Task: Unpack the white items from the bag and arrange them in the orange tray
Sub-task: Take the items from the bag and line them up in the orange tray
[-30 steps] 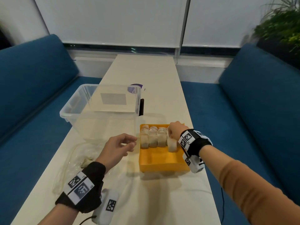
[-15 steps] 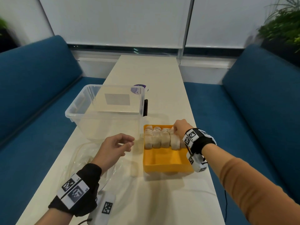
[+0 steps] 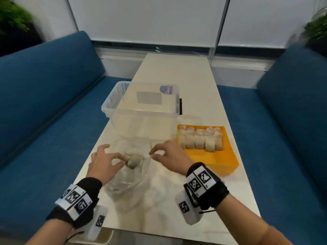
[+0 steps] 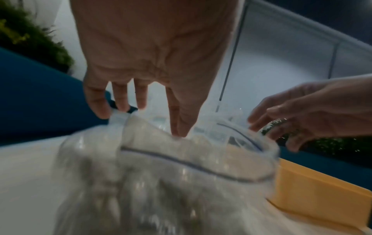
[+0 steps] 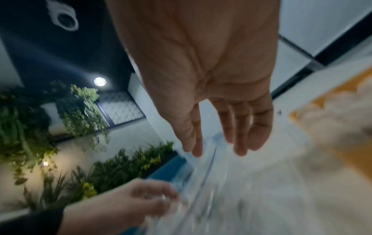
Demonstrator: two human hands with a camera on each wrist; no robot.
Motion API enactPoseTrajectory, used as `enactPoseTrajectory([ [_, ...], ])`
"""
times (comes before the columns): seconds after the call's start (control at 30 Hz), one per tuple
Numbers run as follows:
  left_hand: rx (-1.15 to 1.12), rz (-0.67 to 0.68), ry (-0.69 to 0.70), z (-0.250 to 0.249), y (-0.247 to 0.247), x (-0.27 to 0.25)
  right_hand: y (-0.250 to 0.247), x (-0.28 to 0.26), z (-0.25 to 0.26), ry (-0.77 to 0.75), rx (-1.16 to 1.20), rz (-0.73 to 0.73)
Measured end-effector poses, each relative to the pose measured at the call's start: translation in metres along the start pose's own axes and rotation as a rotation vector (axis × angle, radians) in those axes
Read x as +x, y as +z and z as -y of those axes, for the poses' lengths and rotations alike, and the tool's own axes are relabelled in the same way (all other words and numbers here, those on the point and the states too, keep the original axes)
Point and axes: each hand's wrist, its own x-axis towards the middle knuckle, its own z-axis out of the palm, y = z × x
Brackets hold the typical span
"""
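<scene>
A clear zip bag [image 3: 131, 177] lies on the table with its mouth standing open. A clump of white items [image 3: 134, 160] shows inside it. My left hand [image 3: 122, 159] pinches the bag's left rim between thumb and index finger, seen close in the left wrist view [image 4: 179, 135]. My right hand [image 3: 152, 155] pinches the right rim [image 5: 194, 153]. The orange tray [image 3: 217, 161] stands to the right of the bag. Two rows of white items [image 3: 200, 140] stand upright across its far end, and its near half is bare.
A clear plastic bin [image 3: 143, 110] stands behind the bag, touching the tray's far left corner. The narrow white table [image 3: 177, 71] runs away from me between blue benches [image 3: 44, 103]. Its right edge is close to the tray.
My right hand left the white items in the tray and came left to the bag's rim. My left hand dropped onto the bag's other rim. The bag's mouth now stands open.
</scene>
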Motion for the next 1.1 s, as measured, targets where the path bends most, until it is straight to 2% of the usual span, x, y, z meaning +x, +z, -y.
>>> enactPoseTrajectory([
  [0.07,-0.020,0.047,-0.099,0.011,0.009,-0.007,0.044,0.005,0.003,0.095,0.050,0.044],
  [0.13,-0.041,0.109,-0.168,0.020,0.015,-0.009,0.077,0.010,0.006,0.205,0.127,0.017],
  [0.23,-0.175,0.248,-0.205,0.028,0.017,-0.010,0.102,0.014,0.011,0.284,0.170,-0.001],
  [0.3,-0.300,0.232,-0.138,0.030,0.014,-0.014,0.108,0.017,0.014,0.312,0.200,-0.018],
  [0.43,-0.606,0.096,0.115,0.035,0.006,-0.023,0.115,0.025,0.012,0.358,0.226,-0.044],
  [0.5,-0.646,0.114,0.140,0.043,0.008,-0.024,0.121,0.026,0.010,0.362,0.179,-0.040],
  [0.6,-0.390,0.279,0.042,0.056,0.009,-0.018,0.132,0.023,0.009,0.362,0.165,-0.046],
  [0.67,-0.191,0.305,0.028,0.058,0.008,-0.011,0.133,0.021,0.009,0.363,0.154,-0.046],
  [0.73,-0.153,0.145,0.122,0.050,0.004,-0.009,0.132,0.022,0.009,0.365,0.148,-0.039],
  [0.8,-0.214,-0.153,0.313,0.038,-0.002,-0.009,0.131,0.022,0.009,0.358,0.137,-0.038],
  [0.83,-0.251,-0.246,0.400,0.031,-0.005,-0.009,0.131,0.022,0.009,0.355,0.131,-0.041],
  [0.87,-0.282,-0.257,0.442,0.023,-0.007,-0.007,0.132,0.022,0.009,0.350,0.127,-0.044],
  [0.93,-0.240,-0.104,0.413,0.011,-0.003,0.001,0.133,0.021,0.009,0.339,0.136,-0.055],
  [1.0,-0.048,0.043,0.323,0.002,0.007,0.013,0.134,0.018,0.009,0.321,0.156,-0.077],
  [1.1,0.196,0.131,0.203,-0.003,0.027,0.028,0.137,0.013,0.010,0.271,0.161,-0.118],
])
